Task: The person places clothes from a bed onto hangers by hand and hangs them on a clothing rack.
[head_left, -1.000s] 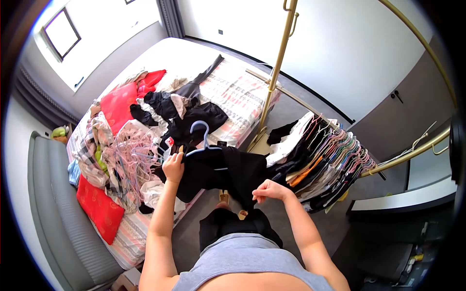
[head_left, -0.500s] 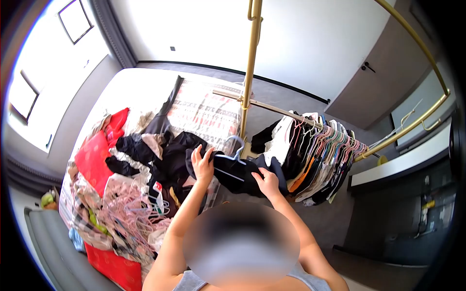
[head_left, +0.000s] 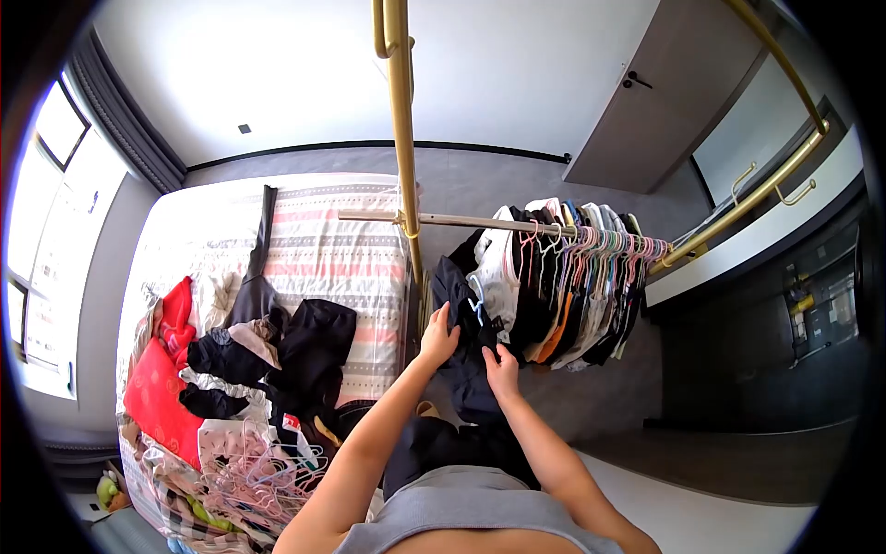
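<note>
A dark garment [head_left: 469, 386] hangs between my hands, close to the left end of the row of clothes; its exact kind is unclear. A light-blue hanger [head_left: 477, 301] shows at its top. My left hand [head_left: 440, 338] grips the left side of the cloth, with fingers curled against it. Lower and to the right, my right hand [head_left: 501, 372] pinches the garment's other side. Directly beside it, a white garment [head_left: 498, 272] hangs on the metal rail [head_left: 480, 222]. Whether the blue hanger touches the rail cannot be made out.
Many clothes on hangers [head_left: 577, 295] crowd the rail's right part. A gold post [head_left: 403, 120] stands in front of me. On the left, a bed [head_left: 360, 268] bears dark clothes [head_left: 314, 346], a red cushion [head_left: 161, 406] and a heap of pink hangers [head_left: 254, 466].
My view has turned to the right. The dark garment, earlier stretched sideways between my hands near the bed, now hangs down beside the rack's clothes. My hands have come closer together.
</note>
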Available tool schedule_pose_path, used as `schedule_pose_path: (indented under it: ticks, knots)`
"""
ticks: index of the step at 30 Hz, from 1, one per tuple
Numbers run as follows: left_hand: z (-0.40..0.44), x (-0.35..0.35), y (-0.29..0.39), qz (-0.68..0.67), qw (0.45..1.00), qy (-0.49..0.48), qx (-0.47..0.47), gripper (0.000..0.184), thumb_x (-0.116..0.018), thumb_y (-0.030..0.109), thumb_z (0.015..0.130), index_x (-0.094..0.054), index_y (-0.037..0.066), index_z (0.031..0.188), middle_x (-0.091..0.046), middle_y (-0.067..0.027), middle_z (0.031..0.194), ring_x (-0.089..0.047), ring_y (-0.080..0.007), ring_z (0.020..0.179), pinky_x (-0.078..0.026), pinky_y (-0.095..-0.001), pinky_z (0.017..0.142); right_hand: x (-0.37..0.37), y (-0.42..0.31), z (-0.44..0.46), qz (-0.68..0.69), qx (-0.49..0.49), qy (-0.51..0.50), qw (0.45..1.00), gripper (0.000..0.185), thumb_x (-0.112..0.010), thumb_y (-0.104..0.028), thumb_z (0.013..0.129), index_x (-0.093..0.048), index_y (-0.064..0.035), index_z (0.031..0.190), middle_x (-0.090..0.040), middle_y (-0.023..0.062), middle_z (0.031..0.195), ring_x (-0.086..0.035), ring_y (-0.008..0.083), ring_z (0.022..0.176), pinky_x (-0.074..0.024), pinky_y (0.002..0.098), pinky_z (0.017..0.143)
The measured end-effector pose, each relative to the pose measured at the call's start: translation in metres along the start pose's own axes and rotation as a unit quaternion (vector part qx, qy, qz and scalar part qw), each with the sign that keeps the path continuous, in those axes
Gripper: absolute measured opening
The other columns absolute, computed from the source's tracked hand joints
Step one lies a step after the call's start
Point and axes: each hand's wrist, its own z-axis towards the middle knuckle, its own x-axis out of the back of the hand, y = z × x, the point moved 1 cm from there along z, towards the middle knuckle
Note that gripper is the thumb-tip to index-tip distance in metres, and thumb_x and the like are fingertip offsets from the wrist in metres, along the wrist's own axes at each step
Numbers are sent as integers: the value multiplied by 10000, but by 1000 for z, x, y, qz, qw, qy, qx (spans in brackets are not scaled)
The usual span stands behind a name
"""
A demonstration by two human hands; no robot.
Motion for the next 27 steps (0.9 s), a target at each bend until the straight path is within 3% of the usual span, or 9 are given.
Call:
schedule_pose_path:
  ticks: [5,8,10,15,18,19,22,26,27]
  knots:
    - [19,1,11,-44,999,-24,17,455,-580,142,782,-458,68,1214,-529,-163,1088,-580,-279,866,-468,-362,764,-46,55,54,33,-8,76,997,287,-558,-241,842,-496,39,824,-509,138,704,-472,165,666,-396,319,622]
    - [35,-3,28,-55,998,-23,21,397,-579,119,783,-507,53,1169,-551,-158,1052,-597,-254,840,-476,-339,755,-52,51,98,88,-94,16,992,317,-514,-241,847,-507,61,944,-559,174,859,-521,206,818,-400,307,742]
    - [51,-11,37,-48,998,-21,21,372,-577,106,785,-526,44,1148,-557,-156,1042,-604,-241,832,-479,-326,753,-49,35,127,78,-87,10,993,386,-472,-249,852,-476,83,1048,-556,247,1020,-528,337,982,-387,352,845]
    - [84,-36,53,-37,999,-17,20,338,-567,104,789,-541,41,1120,-559,-155,1034,-605,-240,836,-476,-322,760,-49,53,182,81,-135,-27,987,412,-449,-239,859,-451,85,1115,-526,292,1064,-488,399,1036,-375,365,884]
    - [95,-54,53,-41,999,-24,23,318,-561,108,791,-553,46,1103,-558,-152,1029,-604,-247,828,-476,-330,758,-53,72,185,35,-146,9,989,392,-425,-232,870,-450,99,1078,-524,314,1034,-485,415,1024,-382,392,868]
    - [97,-60,54,-37,999,-26,30,311,-560,109,790,-558,49,1095,-560,-147,1020,-604,-246,823,-475,-332,754,-49,78,184,-33,-124,10,992,357,-380,-234,893,-439,88,1037,-527,347,969,-504,471,939,-408,464,783]
    - [104,-71,56,-26,998,-30,51,294,-559,110,785,-570,59,1074,-567,-135,992,-604,-239,809,-474,-335,742,-41,92,190,-39,-289,-27,956,387,-398,-217,877,-434,110,1081,-507,343,1052,-493,446,997,-401,421,840]
    - [101,-78,57,-23,996,-27,79,263,-562,122,774,-593,79,1032,-572,-125,941,-595,-240,787,-473,-339,721,-68,153,200,-87,-231,5,969,346,-406,-119,843,-451,151,1055,-504,357,1062,-501,453,1010,-411,429,862]
    - [99,-78,57,-21,995,-33,91,260,-560,131,774,-597,86,1028,-569,-130,949,-593,-250,795,-474,-341,726,-59,128,201,-12,-293,7,956,398,-412,-61,771,-443,189,1078,-467,368,1126,-463,445,1085,-378,395,933]
